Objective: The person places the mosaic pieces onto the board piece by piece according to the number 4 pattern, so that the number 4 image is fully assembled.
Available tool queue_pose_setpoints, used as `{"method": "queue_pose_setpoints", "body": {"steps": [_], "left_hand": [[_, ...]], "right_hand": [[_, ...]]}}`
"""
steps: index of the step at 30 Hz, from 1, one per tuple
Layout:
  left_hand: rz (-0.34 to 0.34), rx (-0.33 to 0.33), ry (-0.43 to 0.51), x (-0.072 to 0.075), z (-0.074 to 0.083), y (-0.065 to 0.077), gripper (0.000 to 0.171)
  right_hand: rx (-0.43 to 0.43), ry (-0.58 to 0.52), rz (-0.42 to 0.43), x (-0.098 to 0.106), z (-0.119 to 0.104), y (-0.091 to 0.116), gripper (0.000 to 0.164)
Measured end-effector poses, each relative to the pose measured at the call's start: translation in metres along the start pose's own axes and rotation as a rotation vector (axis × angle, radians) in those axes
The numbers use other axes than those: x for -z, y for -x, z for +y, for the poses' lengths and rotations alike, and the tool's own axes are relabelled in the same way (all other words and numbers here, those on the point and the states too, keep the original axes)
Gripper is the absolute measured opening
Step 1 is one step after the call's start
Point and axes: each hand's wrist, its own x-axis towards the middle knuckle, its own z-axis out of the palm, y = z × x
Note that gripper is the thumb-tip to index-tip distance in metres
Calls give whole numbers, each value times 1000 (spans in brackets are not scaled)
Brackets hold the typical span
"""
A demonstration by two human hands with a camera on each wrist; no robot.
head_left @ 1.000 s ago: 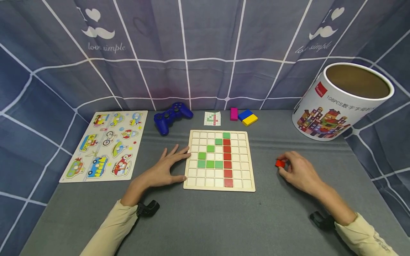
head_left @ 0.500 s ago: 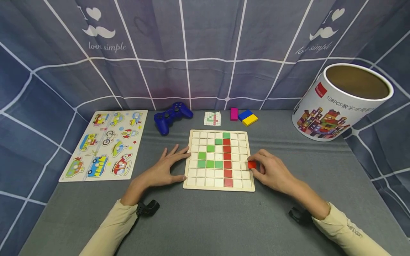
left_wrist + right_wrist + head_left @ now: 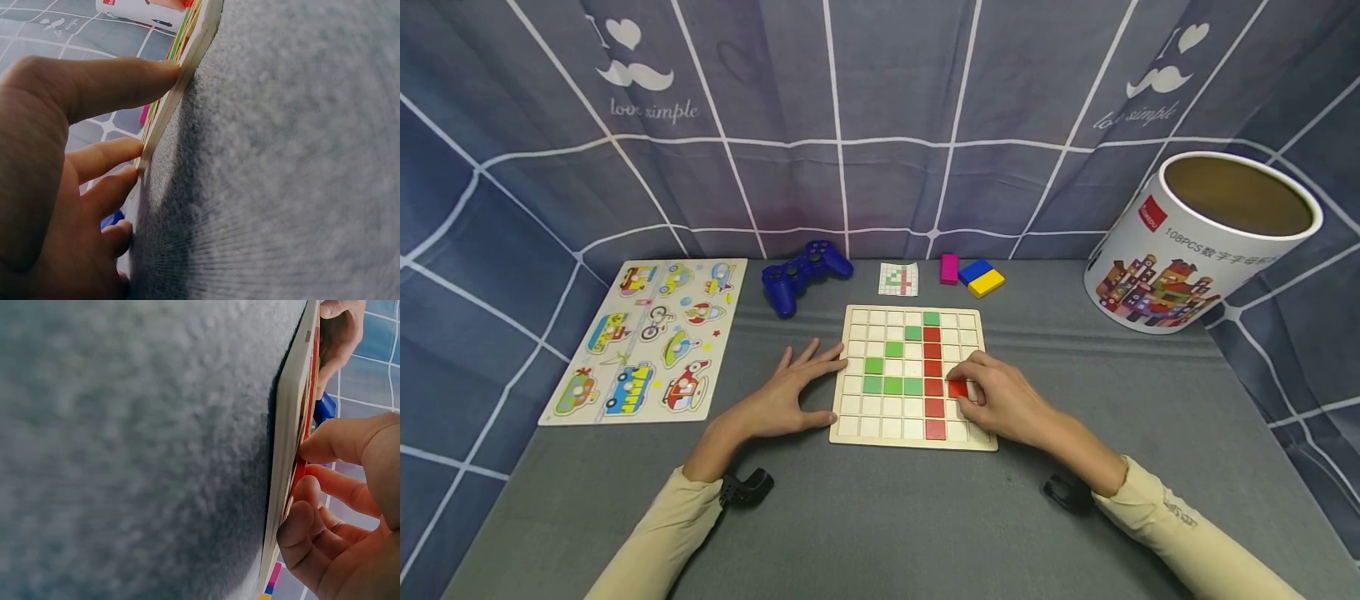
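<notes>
In the head view a wooden grid board (image 3: 868,427) lies at the middle of the table, with green tiles (image 3: 892,386) and a column of red tiles (image 3: 932,351) set in its squares. My left hand (image 3: 782,400) spreads its fingers along the board's left edge; thumb and fingertips touch that edge in the left wrist view. A red square tile (image 3: 957,389) is pinched between thumb and fingers of my right hand (image 3: 1006,402), over the board just right of the red column. In the right wrist view the tile (image 3: 300,469) shows close at the board's surface.
Behind the board lie a small printed grid card (image 3: 898,280), a magenta block (image 3: 949,269), a blue block (image 3: 975,272) and a yellow block (image 3: 986,283). A blue game controller (image 3: 805,273) sits back left. A picture puzzle board (image 3: 647,350) is at left, a white tub (image 3: 1157,267) at right.
My right hand has carried the red tile leftward from the bare table right of the board to over its right part. The left hand has stayed at the board's left edge.
</notes>
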Motion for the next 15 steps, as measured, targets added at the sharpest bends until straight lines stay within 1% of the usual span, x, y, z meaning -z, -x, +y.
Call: {"method": "queue_pose_setpoints", "body": {"steps": [9,15], "left_hand": [[17,-8,-2,3,-1,1,80],[1,5,0,1,-1,1,81]], "right_hand": [[11,18,-33,2,-3,-12,28],[-7,0,-32,3,-3,-10,31]]}}
